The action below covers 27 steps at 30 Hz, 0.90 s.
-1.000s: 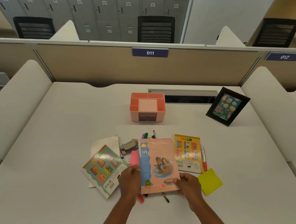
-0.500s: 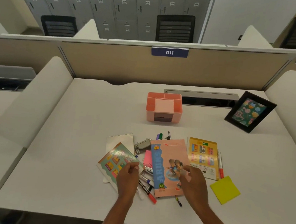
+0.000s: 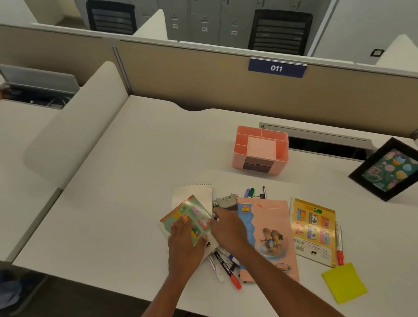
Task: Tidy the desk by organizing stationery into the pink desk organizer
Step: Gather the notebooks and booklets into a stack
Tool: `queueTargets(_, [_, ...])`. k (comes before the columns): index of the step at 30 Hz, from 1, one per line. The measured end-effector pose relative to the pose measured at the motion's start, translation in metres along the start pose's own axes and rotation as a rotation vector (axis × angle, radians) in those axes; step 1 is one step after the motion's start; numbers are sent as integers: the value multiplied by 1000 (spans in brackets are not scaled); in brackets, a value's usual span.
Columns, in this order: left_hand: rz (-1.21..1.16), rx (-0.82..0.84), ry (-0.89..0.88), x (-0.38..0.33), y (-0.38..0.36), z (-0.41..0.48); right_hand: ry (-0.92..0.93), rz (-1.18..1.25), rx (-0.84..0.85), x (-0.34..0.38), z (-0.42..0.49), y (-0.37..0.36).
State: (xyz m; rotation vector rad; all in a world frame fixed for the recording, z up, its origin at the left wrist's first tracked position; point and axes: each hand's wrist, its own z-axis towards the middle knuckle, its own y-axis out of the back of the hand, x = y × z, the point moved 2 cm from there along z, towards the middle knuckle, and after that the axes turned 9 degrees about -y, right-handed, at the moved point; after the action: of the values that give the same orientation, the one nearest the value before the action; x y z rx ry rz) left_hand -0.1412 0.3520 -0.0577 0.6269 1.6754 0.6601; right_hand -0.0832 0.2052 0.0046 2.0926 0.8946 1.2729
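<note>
Across the middle of the frame the desk (image 3: 125, 202) carries the whole clutter. The pink desk organizer (image 3: 260, 149) stands upper centre, well apart from it, with no pens in its slots as far as I can see. Below it lie the pink booklet (image 3: 271, 237), the yellow booklet (image 3: 314, 230) to its right, and the green booklet (image 3: 189, 216) at centre-left.

The left hand (image 3: 185, 240) lies on the green booklet, fingers stretched along the cover. The right hand (image 3: 227, 230) reaches into the gap beside it, knuckles toward me, so I cannot tell whether its fingers grip anything.

To do this well, I judge I should pin the green booklet, slide it clear, then gather the markers (image 3: 225, 266) poking out beneath and carry them up together.

Half a second ago the right hand rested on the pink booklet. It has since crossed left, and that booklet lies flat, released.
</note>
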Motion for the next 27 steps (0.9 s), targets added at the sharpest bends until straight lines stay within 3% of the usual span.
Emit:
queueTargets(7, [-71, 23, -18, 2, 4, -8, -134, 12, 15, 21, 10, -9])
queueTargets(13, [-142, 23, 22, -1, 10, -9, -235, 216, -46, 28, 12, -8])
queueTargets(18, [-379, 4, 83, -13, 22, -6, -219, 457, 18, 38, 16, -2])
queueTargets(23, [-598, 0, 132, -51, 53, -11, -179, 653, 191, 50, 3, 19])
queueTargets(27, [-683, 122, 107, -72, 75, -11, -165, 693, 176, 57, -11, 31])
